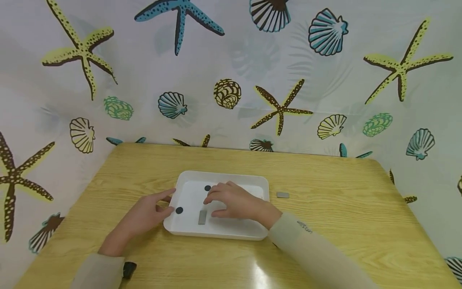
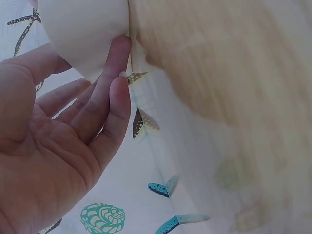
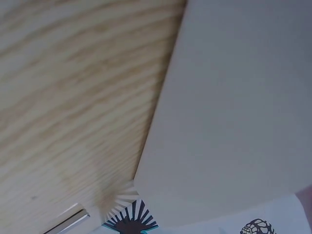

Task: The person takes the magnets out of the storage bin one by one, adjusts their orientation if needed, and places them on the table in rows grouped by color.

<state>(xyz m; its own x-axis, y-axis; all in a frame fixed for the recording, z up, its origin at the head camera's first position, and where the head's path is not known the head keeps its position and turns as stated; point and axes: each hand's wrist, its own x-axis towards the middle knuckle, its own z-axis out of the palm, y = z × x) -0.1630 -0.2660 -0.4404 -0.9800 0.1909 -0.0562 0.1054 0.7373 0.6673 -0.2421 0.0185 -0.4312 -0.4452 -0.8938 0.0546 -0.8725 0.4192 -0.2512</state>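
Observation:
A white rectangular tray (image 1: 231, 233) sits on the wooden table. In it lie a black disc (image 1: 179, 210) near the left wall, another black disc (image 1: 207, 188) farther back, and a small grey rectangular block (image 1: 202, 217). My left hand (image 1: 149, 210) holds the tray's left side, thumb and index finger at the rim; the left wrist view shows other fingers (image 2: 114, 63) against the outer wall. Over the tray's middle hovers my right hand (image 1: 232, 200), fingers bent and spread from the thumb, with nothing visible between them, just right of the grey block.
Right of the tray, a second grey block (image 1: 282, 195) lies on the wooden table (image 1: 335, 208); its end also shows low in the right wrist view. A white cloth (image 1: 202, 128) printed with shells and starfish hangs behind the table and along both sides.

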